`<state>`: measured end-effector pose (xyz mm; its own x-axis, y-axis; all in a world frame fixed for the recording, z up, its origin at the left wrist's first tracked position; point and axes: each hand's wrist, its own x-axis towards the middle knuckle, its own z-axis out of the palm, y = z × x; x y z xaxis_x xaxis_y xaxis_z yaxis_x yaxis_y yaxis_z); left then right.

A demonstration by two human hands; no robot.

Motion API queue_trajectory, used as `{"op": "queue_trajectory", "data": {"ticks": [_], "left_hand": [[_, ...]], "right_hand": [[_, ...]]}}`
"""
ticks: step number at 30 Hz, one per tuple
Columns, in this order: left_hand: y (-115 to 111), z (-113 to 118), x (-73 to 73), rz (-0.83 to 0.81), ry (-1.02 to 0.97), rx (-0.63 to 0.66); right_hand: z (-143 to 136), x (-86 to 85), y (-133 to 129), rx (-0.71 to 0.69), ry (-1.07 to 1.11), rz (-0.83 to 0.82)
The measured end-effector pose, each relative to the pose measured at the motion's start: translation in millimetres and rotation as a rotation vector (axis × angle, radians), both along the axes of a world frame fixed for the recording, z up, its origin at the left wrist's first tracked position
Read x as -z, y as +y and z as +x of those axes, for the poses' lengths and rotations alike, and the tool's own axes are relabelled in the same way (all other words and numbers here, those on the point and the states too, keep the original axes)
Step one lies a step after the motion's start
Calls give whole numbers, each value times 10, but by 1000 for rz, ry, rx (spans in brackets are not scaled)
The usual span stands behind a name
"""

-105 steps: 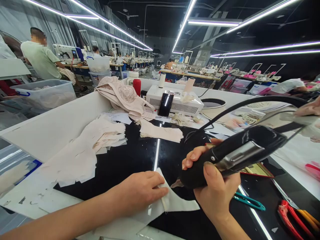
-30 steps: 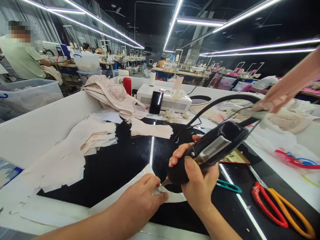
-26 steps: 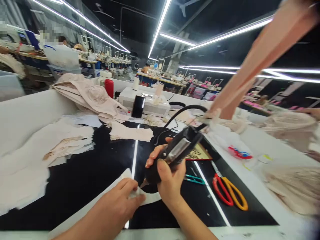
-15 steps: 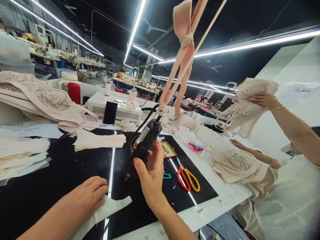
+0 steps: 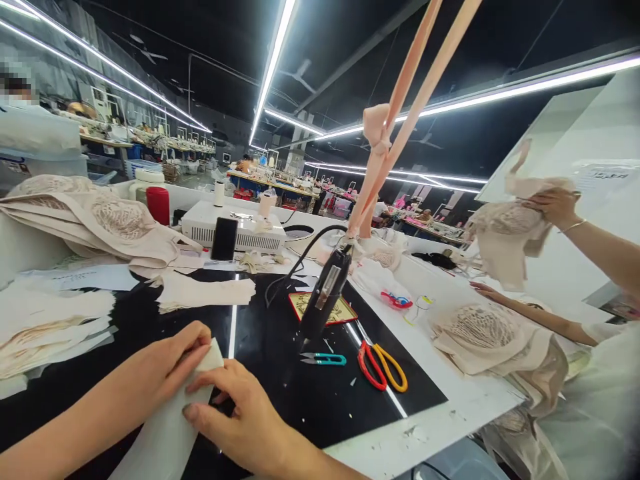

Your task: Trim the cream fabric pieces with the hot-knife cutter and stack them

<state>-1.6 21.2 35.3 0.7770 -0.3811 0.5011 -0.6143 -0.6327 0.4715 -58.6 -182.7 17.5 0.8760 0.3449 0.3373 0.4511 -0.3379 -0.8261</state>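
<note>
A pale fabric piece (image 5: 163, 437) lies over the black work surface at the lower left, under both hands. My left hand (image 5: 183, 357) is closed at its upper end, fingers bent over the fabric. From the right, my right hand (image 5: 245, 407) has its thumb and curled fingers on the fabric's edge. To the right of my hands, a black corded handheld tool (image 5: 327, 290) hangs tilted from knotted pink straps (image 5: 380, 160); no hand touches it. Teal thread snips (image 5: 325, 359) and scissors (image 5: 383, 367) with red and yellow handles lie beyond my right hand.
A framed card (image 5: 350, 311) lies behind the hanging tool. Stacked fabric pieces (image 5: 55, 320) and lace bra parts (image 5: 100, 217) lie left. A phone (image 5: 225, 239) leans on a white box (image 5: 195, 227). At right, a co-worker's hand (image 5: 555, 203) lifts lace garment parts.
My right hand has let go of the black tool and moved left to the fabric piece. The tool now hangs freely. The co-worker's raised garment part has moved slightly.
</note>
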Motion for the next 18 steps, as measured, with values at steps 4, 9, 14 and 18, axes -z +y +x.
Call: {"op": "queue_trajectory", "data": {"ticks": [4,9,14,18], "left_hand": [[37,149,-303,-185,303,-2],[311,425,-503,-366,365,-128],[482,805,-493,-356,316,-236],[431,1151,-420,-321,279,-316]], "right_hand": [[158,18,281,-82,277,25],[655,38,297,-87,233,67],[1358,2,48,73,148,92],[1806,9,-122,227,114,104]]}}
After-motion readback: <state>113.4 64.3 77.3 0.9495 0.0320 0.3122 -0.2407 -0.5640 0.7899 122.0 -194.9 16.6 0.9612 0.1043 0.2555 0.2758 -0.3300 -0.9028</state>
